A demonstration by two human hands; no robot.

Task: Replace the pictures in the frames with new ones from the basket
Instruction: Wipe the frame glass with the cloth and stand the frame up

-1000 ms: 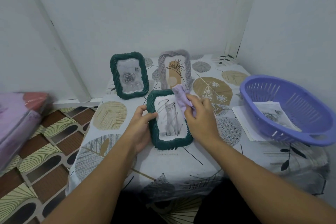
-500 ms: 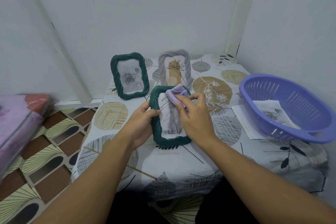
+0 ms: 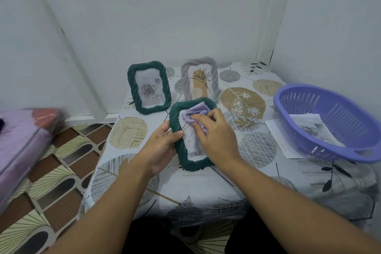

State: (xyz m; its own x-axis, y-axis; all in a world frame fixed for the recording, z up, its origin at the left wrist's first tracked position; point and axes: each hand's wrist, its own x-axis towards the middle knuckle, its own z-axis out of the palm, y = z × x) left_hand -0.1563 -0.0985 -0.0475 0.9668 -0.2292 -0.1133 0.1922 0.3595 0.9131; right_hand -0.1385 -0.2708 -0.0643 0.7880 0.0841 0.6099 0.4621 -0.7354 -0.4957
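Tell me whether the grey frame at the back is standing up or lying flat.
Standing upright. The grey frame faces the camera on its lower edge, beside the upright green frame, behind the one held by both hands.

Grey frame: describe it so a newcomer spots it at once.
On the table, three frames sit left of the purple basket. The grey frame stands at the back, right of the upright green frame. It alone is pale grey, showing a tan panel with a line-drawn flower.
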